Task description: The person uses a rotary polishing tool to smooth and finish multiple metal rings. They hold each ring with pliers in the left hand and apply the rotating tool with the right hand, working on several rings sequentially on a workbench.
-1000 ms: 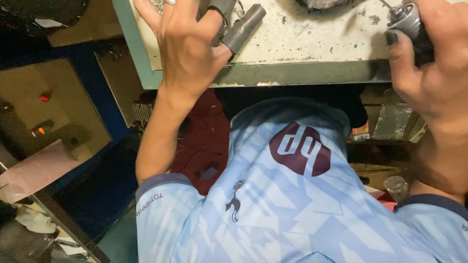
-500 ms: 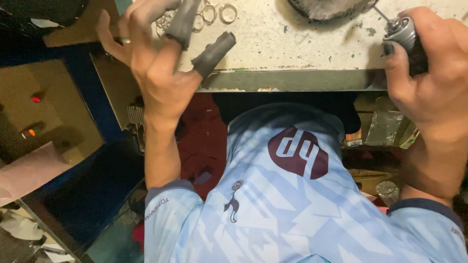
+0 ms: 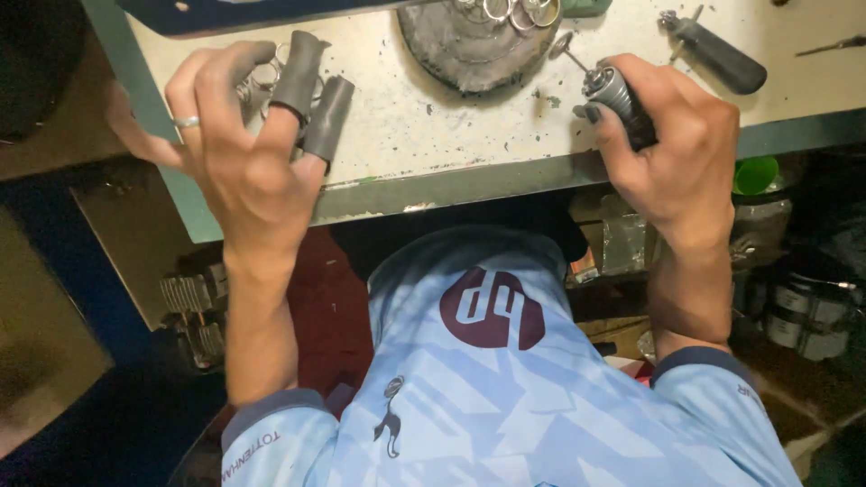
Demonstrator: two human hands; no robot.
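Right hand [image 3: 672, 153] fisted on rotary handpiece [image 3: 618, 95], burr tip over the round dark pad [image 3: 469, 54]. Left hand [image 3: 244, 158] spread, holding nothing, rubber finger cots [image 3: 311, 95] on. Risk: burr snags loose rings [image 3: 514, 11] on the worktop [image 3: 406, 117], flings them.

Speckled pale workbench [image 3: 424, 126], dark round pad [image 3: 469, 54] with metal rings [image 3: 510, 11], possibly a dark-handled tool [image 3: 717, 54]
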